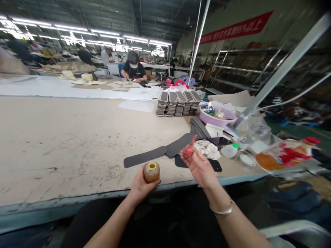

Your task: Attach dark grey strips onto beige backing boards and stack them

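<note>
My left hand (140,186) is wrapped round a small, open-necked bottle (152,175) near the table's front edge. The bottle stands upright, stained, with amber liquid showing at its mouth. Raised to the right of it, my right hand (201,168) pinches a red nozzle-like piece (189,149) with a thin tip pointing up; motion blurs its exact kind. Behind the hands lie a long dark grey strip (144,156), a wider dark piece (179,144) overlapping its end, and a black strip (216,165) partly hidden by my right hand.
Stacked dark pieces (178,103) stand farther back, beside a purple basin (217,120) of small items. A white cloth (209,150), a green-capped bottle (229,151) and a large red-capped bottle (287,155) lie at right. Across the table a masked person (134,70) works.
</note>
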{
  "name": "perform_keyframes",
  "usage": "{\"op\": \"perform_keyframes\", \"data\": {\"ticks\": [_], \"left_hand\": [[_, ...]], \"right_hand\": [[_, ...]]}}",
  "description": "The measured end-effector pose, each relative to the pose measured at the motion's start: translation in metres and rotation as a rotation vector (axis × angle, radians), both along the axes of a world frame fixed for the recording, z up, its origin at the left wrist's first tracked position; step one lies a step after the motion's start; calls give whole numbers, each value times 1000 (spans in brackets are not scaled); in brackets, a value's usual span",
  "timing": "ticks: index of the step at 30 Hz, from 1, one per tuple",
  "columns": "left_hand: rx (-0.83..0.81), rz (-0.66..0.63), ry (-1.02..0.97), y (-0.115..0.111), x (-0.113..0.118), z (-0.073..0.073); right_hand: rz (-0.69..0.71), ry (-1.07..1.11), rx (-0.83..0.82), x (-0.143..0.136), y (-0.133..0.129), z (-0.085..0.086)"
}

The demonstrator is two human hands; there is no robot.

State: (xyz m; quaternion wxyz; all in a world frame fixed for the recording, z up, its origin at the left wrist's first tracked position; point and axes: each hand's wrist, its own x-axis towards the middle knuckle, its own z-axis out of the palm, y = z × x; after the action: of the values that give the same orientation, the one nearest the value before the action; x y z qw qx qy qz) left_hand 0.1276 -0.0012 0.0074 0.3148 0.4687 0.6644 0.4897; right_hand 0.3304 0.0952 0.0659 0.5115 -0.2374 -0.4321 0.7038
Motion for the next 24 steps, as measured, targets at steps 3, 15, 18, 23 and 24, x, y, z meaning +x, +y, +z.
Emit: {"op": "perform_keyframes", "data": {"ticks": [3, 15, 18, 23, 24], "left_hand": [[11, -38, 7, -4, 0, 5], [20, -245, -136, -8, -19, 2], [2, -266, -153, -8, -19, 6], [-28, -361, -210, -9, -20, 14], [-30, -378, -207, -9, -21, 15]], "right_hand": [[118, -5, 74, -57, -18, -10], [334, -222, 224, -79, -25, -29], [349, -222, 237, -79, -22, -32], [364, -244, 313, -74, -17, -32], [366, -260, 327, -72, -17, -32]]}}
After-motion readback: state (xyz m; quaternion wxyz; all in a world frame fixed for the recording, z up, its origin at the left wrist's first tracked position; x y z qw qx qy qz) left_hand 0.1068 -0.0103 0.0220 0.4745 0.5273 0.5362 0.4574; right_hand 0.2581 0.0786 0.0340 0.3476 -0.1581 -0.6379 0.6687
